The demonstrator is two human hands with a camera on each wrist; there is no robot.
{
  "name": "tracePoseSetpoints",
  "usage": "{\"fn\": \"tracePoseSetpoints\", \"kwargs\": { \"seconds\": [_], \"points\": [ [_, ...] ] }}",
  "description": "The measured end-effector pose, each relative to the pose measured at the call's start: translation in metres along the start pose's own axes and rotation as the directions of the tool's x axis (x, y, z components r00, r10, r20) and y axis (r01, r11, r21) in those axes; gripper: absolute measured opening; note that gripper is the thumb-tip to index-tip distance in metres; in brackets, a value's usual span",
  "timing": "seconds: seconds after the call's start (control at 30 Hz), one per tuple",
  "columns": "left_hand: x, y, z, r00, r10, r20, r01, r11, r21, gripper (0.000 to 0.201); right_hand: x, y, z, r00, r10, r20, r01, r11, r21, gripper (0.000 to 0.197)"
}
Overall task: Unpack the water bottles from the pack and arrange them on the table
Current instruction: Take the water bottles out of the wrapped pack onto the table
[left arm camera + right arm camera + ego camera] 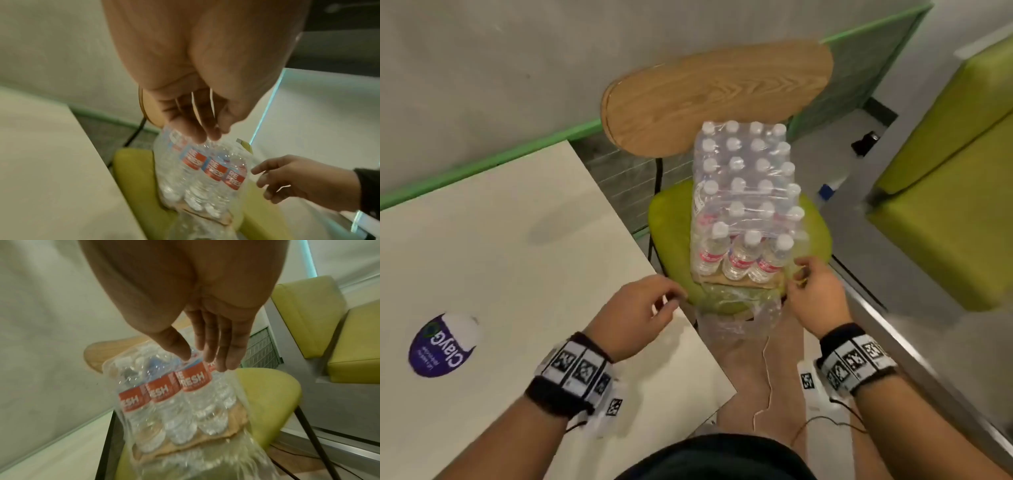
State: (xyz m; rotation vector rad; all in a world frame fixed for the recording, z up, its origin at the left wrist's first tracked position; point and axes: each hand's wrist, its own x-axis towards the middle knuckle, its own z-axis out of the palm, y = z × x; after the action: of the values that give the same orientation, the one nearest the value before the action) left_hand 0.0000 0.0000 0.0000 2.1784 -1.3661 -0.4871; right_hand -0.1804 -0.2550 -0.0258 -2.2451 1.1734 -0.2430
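A shrink-wrapped pack of water bottles (743, 192) with white caps and red labels stands on a green chair seat (667, 212). Its near end is torn open, and three bottles (739, 255) show there on a cardboard sheet (739, 283). Loose torn wrap (736, 315) hangs over the seat's front edge. My left hand (671, 301) hovers over the table corner, left of the pack, fingers relaxed and holding nothing. My right hand (799, 274) is at the pack's near right corner, fingers (232, 353) extended at the wrap's edge. In the left wrist view the pack (201, 170) lies below my fingertips.
The white table (500, 240) lies to the left with a purple round sticker (443, 344) on it. The chair has a wooden backrest (705, 96). A green bench (945, 222) stands to the right. A thin white cable (767, 370) hangs by my legs.
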Motion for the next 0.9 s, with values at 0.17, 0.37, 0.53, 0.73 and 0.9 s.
{"fn": "tracePoseSetpoints", "kwargs": {
  "seconds": [0.17,0.37,0.53,0.73,0.9],
  "points": [
    [0.080,0.037,0.043,0.997,0.076,-0.032,-0.076,0.997,-0.011,0.052,0.026,-0.011,0.004,1.000,-0.013,0.000,0.013,0.993,0.118,0.057],
    [0.115,0.049,0.083,0.998,-0.046,0.033,0.044,0.998,0.046,0.091,0.033,-0.005,0.012,0.990,-0.138,-0.032,0.141,0.979,0.144,0.050],
    [0.130,0.053,0.085,0.995,-0.063,-0.084,0.060,0.997,-0.039,0.057,0.024,0.004,0.008,0.986,-0.164,0.017,0.156,0.964,0.216,0.042],
    [0.126,0.049,0.079,0.999,-0.041,-0.032,0.034,0.981,-0.191,0.042,0.022,0.006,-0.001,0.993,-0.108,0.056,0.086,0.947,0.309,0.041],
    [0.082,0.024,0.043,0.985,-0.150,0.082,0.170,0.852,-0.495,0.038,0.020,-0.020,-0.020,0.939,-0.237,0.251,0.202,0.966,0.160,0.038]
  ]
}}
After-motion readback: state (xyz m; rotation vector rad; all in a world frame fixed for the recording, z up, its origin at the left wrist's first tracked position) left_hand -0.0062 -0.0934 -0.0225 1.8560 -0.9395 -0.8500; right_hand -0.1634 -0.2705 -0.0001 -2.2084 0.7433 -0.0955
